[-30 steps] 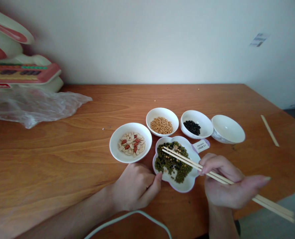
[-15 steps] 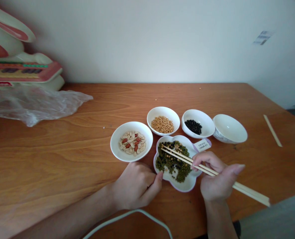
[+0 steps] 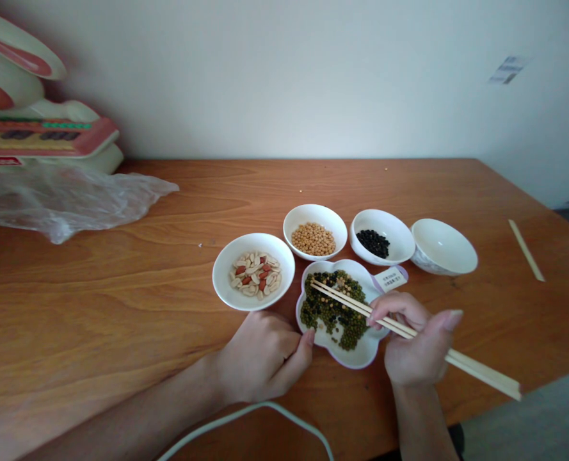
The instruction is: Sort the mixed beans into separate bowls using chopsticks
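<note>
A white flower-shaped dish (image 3: 354,358) with a lilac rim holds green beans (image 3: 354,333) mixed with black beans and a few yellow soybeans. My left hand (image 3: 267,358) is closed at the dish's left edge, its thumb on the rim and the other fingers curled out of sight. In my right hand (image 3: 413,339) is a pair of wooden chopsticks (image 3: 346,299), held near the middle, with the tips close together among the beans at the dish's upper left. Whether a bean sits between the tips is too small to tell.
Behind the dish stand a bowl of peanuts (image 3: 221,272), a bowl of soybeans (image 3: 315,212), a bowl of black beans (image 3: 399,234) and an empty bowl (image 3: 445,246). A loose wooden stick (image 3: 527,250) lies right. A plastic bag (image 3: 73,198) and rabbit toy (image 3: 48,137) occupy the left; a white cable (image 3: 246,413) runs in front.
Almost nothing differs. My right thumb has shifted slightly left and down along the chopsticks, while their tips stay at the same spot in the beans. My left hand keeps its place.
</note>
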`<state>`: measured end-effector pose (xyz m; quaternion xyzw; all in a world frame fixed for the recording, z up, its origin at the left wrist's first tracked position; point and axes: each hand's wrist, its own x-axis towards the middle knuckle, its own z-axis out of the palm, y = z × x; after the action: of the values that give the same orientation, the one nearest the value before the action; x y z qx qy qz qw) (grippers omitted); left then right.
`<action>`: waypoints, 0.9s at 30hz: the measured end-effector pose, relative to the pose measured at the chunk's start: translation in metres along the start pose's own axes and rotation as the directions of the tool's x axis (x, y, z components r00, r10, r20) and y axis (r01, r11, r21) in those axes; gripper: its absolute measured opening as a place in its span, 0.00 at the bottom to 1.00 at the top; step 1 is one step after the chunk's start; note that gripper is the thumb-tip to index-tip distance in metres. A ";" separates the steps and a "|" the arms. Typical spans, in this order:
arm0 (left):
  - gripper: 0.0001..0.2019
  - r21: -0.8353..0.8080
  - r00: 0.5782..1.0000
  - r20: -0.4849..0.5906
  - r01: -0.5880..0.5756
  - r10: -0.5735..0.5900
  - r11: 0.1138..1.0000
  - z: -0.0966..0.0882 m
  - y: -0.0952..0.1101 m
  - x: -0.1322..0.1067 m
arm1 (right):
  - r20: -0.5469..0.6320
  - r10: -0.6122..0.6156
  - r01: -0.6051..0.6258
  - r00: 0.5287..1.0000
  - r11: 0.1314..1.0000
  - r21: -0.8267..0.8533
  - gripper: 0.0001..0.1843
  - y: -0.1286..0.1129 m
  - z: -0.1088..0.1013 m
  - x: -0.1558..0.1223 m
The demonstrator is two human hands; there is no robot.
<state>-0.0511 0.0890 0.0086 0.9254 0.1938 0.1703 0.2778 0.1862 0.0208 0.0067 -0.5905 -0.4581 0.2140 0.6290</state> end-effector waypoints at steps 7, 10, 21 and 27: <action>0.28 0.004 1.000 -0.001 -0.001 0.001 1.000 0.001 0.000 0.000 | -0.007 0.042 -0.042 0.999 0.999 0.015 0.48 -0.014 0.011 -0.002; 0.28 -0.004 1.000 0.001 -0.001 0.001 1.000 0.001 0.000 0.000 | -0.008 0.050 -0.049 0.999 0.999 0.009 0.47 -0.015 0.012 -0.001; 0.27 -0.002 1.000 0.007 0.004 -0.004 1.000 0.000 0.000 0.000 | -0.027 -0.027 0.026 0.999 0.999 -0.021 0.48 -0.004 0.005 -0.001; 0.27 -0.006 1.000 0.016 0.013 -0.013 1.000 0.002 -0.001 -0.001 | -0.144 -0.107 0.122 0.984 0.987 0.101 0.44 -0.027 0.004 0.000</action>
<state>-0.0510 0.0886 0.0068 0.9245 0.1968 0.1617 0.2835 0.1752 0.0173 0.0318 -0.5411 -0.4343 0.1611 0.7019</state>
